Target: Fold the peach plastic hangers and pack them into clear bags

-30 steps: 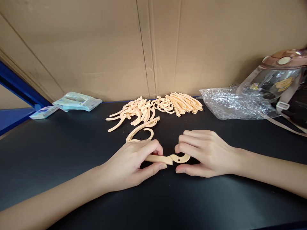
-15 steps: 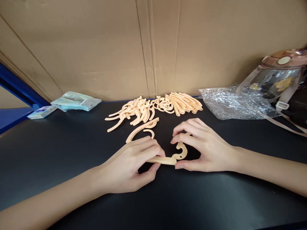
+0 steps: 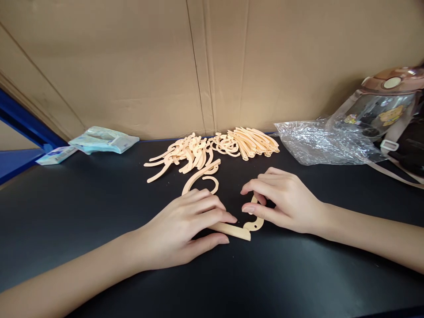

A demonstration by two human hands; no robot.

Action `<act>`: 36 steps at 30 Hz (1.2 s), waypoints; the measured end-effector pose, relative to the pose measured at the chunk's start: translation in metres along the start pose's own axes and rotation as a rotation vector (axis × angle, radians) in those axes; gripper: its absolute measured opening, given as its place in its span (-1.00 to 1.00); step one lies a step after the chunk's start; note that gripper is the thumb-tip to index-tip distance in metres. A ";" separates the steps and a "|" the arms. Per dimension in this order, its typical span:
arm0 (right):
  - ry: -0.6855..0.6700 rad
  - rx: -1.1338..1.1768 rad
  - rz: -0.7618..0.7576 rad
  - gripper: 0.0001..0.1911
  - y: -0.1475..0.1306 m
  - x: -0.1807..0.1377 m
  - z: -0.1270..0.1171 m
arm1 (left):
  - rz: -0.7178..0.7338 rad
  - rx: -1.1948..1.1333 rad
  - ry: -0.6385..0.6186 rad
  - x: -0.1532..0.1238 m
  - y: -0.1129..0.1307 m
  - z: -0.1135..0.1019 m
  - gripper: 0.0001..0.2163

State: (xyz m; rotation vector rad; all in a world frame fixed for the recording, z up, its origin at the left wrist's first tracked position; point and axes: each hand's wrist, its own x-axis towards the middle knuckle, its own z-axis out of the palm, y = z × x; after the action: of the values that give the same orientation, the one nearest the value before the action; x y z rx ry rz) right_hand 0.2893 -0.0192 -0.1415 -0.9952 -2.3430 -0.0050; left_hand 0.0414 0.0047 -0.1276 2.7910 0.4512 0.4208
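Note:
My left hand (image 3: 195,227) lies over a beige plastic hanger arm (image 3: 233,230), hiding most of it. Its thumb and index finger are stretched out apart, one on each side of the arm. At the arm's right end, a curved hanger hook (image 3: 256,224) with a small hole touches it. My right hand (image 3: 280,201) pinches the far end of this hook between thumb and fingers; the exact contact is partly hidden. Just beyond my left hand lies another hanger piece (image 3: 195,176) with a curled hook (image 3: 215,181).
Behind are a pile of curved hanger arms (image 3: 188,152), a few hooks (image 3: 227,143) and a stack of arms (image 3: 253,142). A tissue pack (image 3: 102,140) lies left. Clear plastic wrap (image 3: 324,141) and a strapped bottle (image 3: 380,108) are right, before a cardboard wall (image 3: 132,66).
The held hook and the arm's end have shifted right and nearer to me. My left thumb and index finger have spread, while my right fingers have closed onto the hook.

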 end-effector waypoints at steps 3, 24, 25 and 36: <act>-0.008 -0.006 0.008 -0.66 0.000 0.001 0.000 | -0.118 0.064 0.134 0.000 -0.002 0.001 -0.78; 0.027 -0.164 -0.001 -0.67 -0.003 0.001 -0.002 | -0.519 -0.020 0.232 0.003 -0.020 0.005 -0.73; 0.034 -0.170 -0.010 -0.67 -0.003 0.001 -0.001 | -0.513 0.001 0.224 0.002 -0.020 0.005 -0.74; -0.225 0.097 -0.192 -0.72 -0.009 0.001 -0.004 | -0.313 0.223 0.079 -0.002 -0.025 -0.004 -0.68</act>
State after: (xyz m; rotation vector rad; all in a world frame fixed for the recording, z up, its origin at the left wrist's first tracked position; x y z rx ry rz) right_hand 0.2853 -0.0259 -0.1355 -0.7535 -2.6091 0.1513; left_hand 0.0318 0.0280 -0.1319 2.8472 0.9922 0.4321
